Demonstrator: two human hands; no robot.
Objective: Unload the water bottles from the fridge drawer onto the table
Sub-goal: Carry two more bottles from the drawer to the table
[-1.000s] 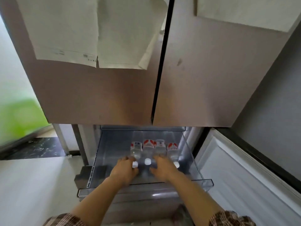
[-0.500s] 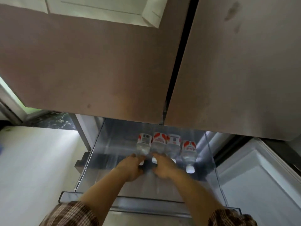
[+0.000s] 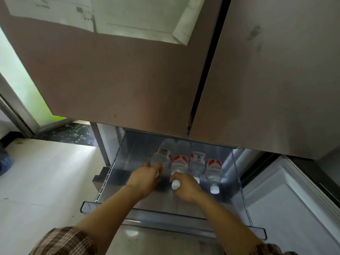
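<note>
Several clear water bottles with red-and-white labels lie side by side, caps toward me, in the pulled-out transparent fridge drawer (image 3: 237, 183). My left hand (image 3: 145, 178) is closed around the neck of the leftmost bottle (image 3: 161, 157), hiding its cap. My right hand (image 3: 185, 188) grips the neck of the second bottle (image 3: 180, 163), whose white cap pokes out beside my fingers. The third bottle (image 3: 197, 162) and the rightmost bottle (image 3: 213, 171) lie untouched to the right. The table is out of view.
The closed upper fridge doors (image 3: 128, 80) overhang the drawer's back; papers (image 3: 128, 17) are stuck on the left one. An open white lower door (image 3: 294, 208) stands at the right. Pale floor (image 3: 42, 181) and a glass door lie to the left.
The view has tilted down and moved closer to the drawer. Both hands have closed on the necks of the two leftmost bottles, and the second bottle has slid slightly toward me.
</note>
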